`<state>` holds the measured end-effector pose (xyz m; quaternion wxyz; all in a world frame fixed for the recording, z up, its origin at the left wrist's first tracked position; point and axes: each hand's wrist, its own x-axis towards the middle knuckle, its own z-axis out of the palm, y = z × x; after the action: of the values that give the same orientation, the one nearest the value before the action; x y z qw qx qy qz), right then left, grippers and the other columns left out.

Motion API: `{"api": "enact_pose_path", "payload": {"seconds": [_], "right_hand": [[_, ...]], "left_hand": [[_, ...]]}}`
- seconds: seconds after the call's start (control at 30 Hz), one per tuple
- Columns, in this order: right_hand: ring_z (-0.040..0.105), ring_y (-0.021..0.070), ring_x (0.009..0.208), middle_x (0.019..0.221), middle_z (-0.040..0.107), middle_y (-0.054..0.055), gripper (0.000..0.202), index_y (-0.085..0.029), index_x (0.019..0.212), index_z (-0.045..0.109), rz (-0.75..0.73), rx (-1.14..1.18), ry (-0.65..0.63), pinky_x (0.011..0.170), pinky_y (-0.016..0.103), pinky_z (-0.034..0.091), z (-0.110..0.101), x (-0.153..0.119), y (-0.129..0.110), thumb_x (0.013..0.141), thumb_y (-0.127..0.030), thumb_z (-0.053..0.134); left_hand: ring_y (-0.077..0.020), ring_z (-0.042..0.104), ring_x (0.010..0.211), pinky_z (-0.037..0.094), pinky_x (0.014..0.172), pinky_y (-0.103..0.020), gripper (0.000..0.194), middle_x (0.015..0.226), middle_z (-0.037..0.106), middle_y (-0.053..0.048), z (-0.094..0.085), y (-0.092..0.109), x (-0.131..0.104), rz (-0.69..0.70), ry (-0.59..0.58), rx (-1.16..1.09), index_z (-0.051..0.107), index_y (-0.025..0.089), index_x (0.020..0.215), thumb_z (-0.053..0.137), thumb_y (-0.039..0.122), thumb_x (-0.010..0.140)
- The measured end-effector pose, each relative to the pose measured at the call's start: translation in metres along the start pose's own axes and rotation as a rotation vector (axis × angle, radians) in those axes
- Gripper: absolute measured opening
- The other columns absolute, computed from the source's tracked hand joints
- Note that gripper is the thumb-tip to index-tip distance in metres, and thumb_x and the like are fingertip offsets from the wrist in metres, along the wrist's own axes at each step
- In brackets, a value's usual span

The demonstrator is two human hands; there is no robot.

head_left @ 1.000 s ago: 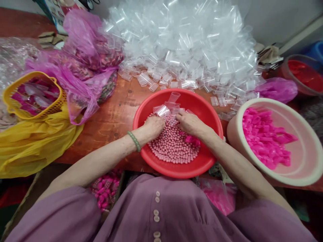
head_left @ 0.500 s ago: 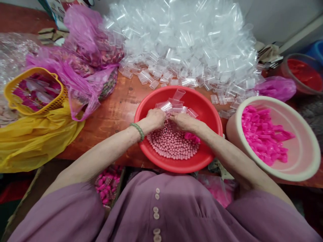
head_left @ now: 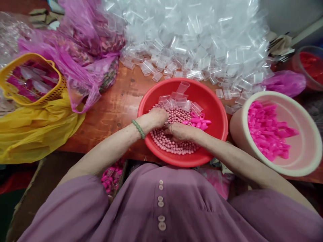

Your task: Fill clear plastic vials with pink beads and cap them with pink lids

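Note:
Both hands are inside a red basin (head_left: 219, 114), over a heap of pink beads (head_left: 176, 148). My left hand (head_left: 159, 117), with a green bead bracelet (head_left: 138, 129) on its wrist, has its fingers curled at the beads. Against its fingertips, my right hand (head_left: 179, 131) is closed low over the heap. Whatever either hand pinches is too small or hidden to name. Bright pink plastic pieces (head_left: 200, 122) lie in the basin right of the beads. Several clear plastic tubes (head_left: 183, 88) rest toward its back.
A large pile of clear tubes (head_left: 196, 40) covers the table's back. A cream bucket (head_left: 242, 134) with pink pieces stands at right. At left are a yellow basket (head_left: 54, 88), a yellow bag (head_left: 37, 134) and purple bags (head_left: 85, 80). A purple bag (head_left: 285, 83) sits behind the bucket.
Both hands have moved lower over the beads, toward the basin's near side. The pink pieces and tubes in the basin show more fully. The camera view has shifted slightly.

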<state>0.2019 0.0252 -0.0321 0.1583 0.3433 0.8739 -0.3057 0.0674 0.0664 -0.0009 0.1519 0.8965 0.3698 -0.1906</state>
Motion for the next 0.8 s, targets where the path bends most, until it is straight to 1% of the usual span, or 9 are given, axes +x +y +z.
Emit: {"api": "enact_pose_path", "payload": {"seconds": [0.07,0.13,0.23,0.3,0.4,0.5,0.63,0.7,0.8], "right_hand": [[0.065,0.0194,0.088,0.097,0.074,0.007,0.032,-0.015,0.098,0.071,-0.043,0.032,-0.033,0.078,0.026,0.047,0.002,0.000,-0.002,0.070,-0.003,0.062],[0.065,0.0188,0.089,0.101,0.074,0.006,0.032,-0.015,0.103,0.070,-0.074,0.095,-0.032,0.080,0.026,0.047,0.002,0.000,-0.003,0.073,-0.006,0.063],[0.065,0.0186,0.091,0.104,0.073,0.005,0.036,-0.015,0.110,0.068,-0.078,0.292,0.059,0.082,0.028,0.048,-0.002,-0.003,-0.002,0.074,-0.016,0.071],[0.065,0.0189,0.094,0.106,0.072,0.005,0.039,-0.015,0.111,0.068,-0.072,0.417,0.131,0.085,0.029,0.048,-0.008,-0.009,-0.003,0.073,-0.020,0.075],[0.064,0.0184,0.095,0.107,0.072,0.004,0.039,-0.017,0.111,0.067,-0.059,0.487,0.183,0.087,0.030,0.048,-0.017,-0.021,-0.006,0.074,-0.023,0.076],[0.063,0.0182,0.097,0.110,0.070,0.002,0.041,-0.022,0.113,0.066,-0.038,0.505,0.220,0.089,0.031,0.047,-0.019,-0.032,-0.008,0.074,-0.025,0.077],[0.062,0.0172,0.091,0.103,0.070,0.003,0.033,-0.018,0.109,0.066,0.011,0.404,0.250,0.084,0.029,0.047,-0.016,-0.042,-0.005,0.078,-0.022,0.074],[0.062,0.0170,0.091,0.103,0.070,0.004,0.034,-0.017,0.112,0.065,0.021,0.380,0.306,0.082,0.028,0.047,-0.014,-0.048,-0.002,0.080,-0.023,0.072],[0.063,0.0185,0.096,0.107,0.070,0.006,0.036,-0.018,0.114,0.064,0.034,0.371,0.385,0.085,0.030,0.047,-0.012,-0.057,0.003,0.080,-0.026,0.073]], "left_hand": [[-0.0325,0.068,0.108,0.053,0.091,-0.040,0.035,0.105,0.071,-0.026,0.000,-0.001,0.003,-0.012,0.003,-0.003,0.069,-0.001,0.108,0.041,0.004,0.088],[-0.0341,0.066,0.112,0.052,0.094,-0.043,0.036,0.109,0.069,-0.028,0.001,-0.003,0.004,-0.012,0.016,-0.010,0.067,-0.003,0.111,0.039,0.003,0.089],[-0.0335,0.065,0.113,0.051,0.096,-0.040,0.033,0.108,0.069,-0.026,0.001,-0.008,0.000,0.012,0.031,-0.024,0.065,-0.002,0.114,0.050,0.013,0.089],[-0.0315,0.066,0.110,0.051,0.094,-0.036,0.036,0.108,0.070,-0.024,-0.001,-0.011,-0.005,0.032,0.049,-0.030,0.063,0.000,0.117,0.056,0.020,0.089],[-0.0297,0.066,0.108,0.052,0.088,-0.034,0.036,0.109,0.069,-0.021,-0.007,-0.014,-0.011,0.044,0.088,-0.022,0.061,0.006,0.121,0.053,0.021,0.090],[-0.0291,0.066,0.105,0.052,0.083,-0.033,0.030,0.106,0.070,-0.019,-0.010,-0.015,-0.013,0.048,0.102,0.020,0.066,0.007,0.113,0.051,0.017,0.090],[-0.0249,0.066,0.103,0.050,0.086,-0.031,0.030,0.108,0.069,-0.019,-0.004,-0.016,-0.015,0.083,0.129,0.077,0.067,0.005,0.108,0.044,0.009,0.090],[-0.0265,0.064,0.105,0.050,0.084,-0.033,0.033,0.110,0.068,-0.021,0.002,-0.014,-0.016,0.102,0.157,0.135,0.067,0.003,0.108,0.039,0.005,0.091],[-0.0300,0.065,0.100,0.050,0.079,-0.037,0.034,0.101,0.069,-0.025,0.008,-0.009,-0.014,0.139,0.148,0.208,0.070,0.000,0.099,0.038,0.002,0.088]]}}
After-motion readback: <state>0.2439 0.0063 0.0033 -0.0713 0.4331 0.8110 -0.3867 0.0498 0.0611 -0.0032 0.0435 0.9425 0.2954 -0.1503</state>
